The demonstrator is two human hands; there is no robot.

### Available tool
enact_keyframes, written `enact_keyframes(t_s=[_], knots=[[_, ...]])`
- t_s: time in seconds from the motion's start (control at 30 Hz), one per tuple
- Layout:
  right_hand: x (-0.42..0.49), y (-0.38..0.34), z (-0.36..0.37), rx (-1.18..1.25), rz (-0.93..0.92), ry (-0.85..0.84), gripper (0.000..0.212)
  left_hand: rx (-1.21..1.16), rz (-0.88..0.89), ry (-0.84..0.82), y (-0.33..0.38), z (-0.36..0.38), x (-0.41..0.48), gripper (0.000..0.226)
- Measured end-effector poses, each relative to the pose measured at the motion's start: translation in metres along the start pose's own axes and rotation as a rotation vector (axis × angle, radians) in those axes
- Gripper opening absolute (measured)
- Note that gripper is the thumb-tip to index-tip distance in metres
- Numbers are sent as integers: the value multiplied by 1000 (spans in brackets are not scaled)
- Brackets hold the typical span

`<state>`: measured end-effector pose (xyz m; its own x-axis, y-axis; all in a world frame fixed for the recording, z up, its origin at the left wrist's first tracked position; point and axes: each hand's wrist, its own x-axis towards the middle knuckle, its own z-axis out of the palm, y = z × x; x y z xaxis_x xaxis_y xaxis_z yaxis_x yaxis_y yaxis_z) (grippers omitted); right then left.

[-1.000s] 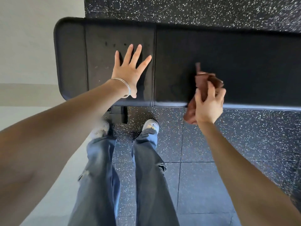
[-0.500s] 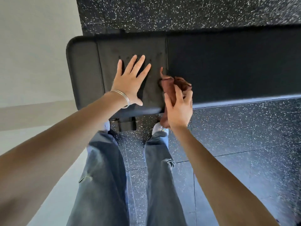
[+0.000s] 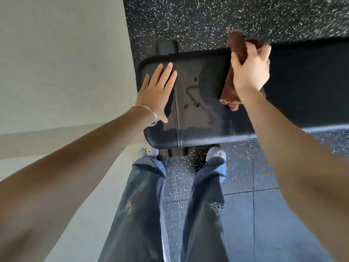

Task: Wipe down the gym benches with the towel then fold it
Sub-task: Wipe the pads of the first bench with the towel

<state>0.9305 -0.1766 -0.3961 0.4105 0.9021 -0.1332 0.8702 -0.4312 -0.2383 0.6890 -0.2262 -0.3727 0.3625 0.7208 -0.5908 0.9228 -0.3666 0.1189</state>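
A black padded gym bench (image 3: pixel 302 87) runs across the view in front of me, its left end rounded. Wet streaks and smears show on the pad section (image 3: pixel 200 103) near that end. My left hand (image 3: pixel 158 89) lies flat on the bench's left end, fingers together, a thin bracelet on the wrist. My right hand (image 3: pixel 251 70) presses a bunched brown towel (image 3: pixel 238 45) onto the pad near its far edge. Part of the towel sticks out beyond my fingers and part hangs below my palm.
Black speckled rubber floor (image 3: pixel 207 16) lies beyond and under the bench. A pale wall (image 3: pixel 62 63) stands at the left, close to the bench's end. My legs in blue jeans and my shoes (image 3: pixel 216 153) stand at the bench's near edge, beside its base (image 3: pixel 177 153).
My right hand has pushed the towel from the pad's near edge toward its far edge. My left hand slid to the bench's left end, fingers drawn together. Wet streaks now show on the pad.
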Motion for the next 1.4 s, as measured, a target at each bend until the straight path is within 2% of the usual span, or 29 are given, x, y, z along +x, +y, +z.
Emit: enact_keyframes(t_s=[0.13,0.33,0.4,0.5,0.67,0.77,0.83,1.0,1.1,1.2,1.27,1.4], knots=[[-10,-4,3,3,-27,24,43,-9,2,16,0,3,0,139],[-152,41,7,35,-111,5,36,-13,-2,9,-1,2,1,141],[-169,44,7,19,-111,-13,33,-7,-12,-3,1,2,1,143],[-135,31,6,25,-107,18,31,9,-4,-16,1,1,1,143],[-38,25,-5,-109,-166,-2,43,0,15,-18,-1,1,0,141],[-3,28,-8,-79,-75,-34,48,-7,20,-6,-2,1,0,140],[-24,33,-4,-56,-55,-25,48,-7,23,-8,-2,0,0,140],[-139,75,8,-2,-17,177,36,3,6,-3,1,3,2,140],[-174,77,17,3,-19,164,33,-2,-1,17,1,4,2,141],[-157,62,19,17,-122,220,28,-16,-4,28,1,4,2,142],[-137,47,17,45,-128,231,28,-2,-6,26,1,3,2,141],[-85,22,12,87,57,131,39,-19,-10,43,1,6,2,141]])
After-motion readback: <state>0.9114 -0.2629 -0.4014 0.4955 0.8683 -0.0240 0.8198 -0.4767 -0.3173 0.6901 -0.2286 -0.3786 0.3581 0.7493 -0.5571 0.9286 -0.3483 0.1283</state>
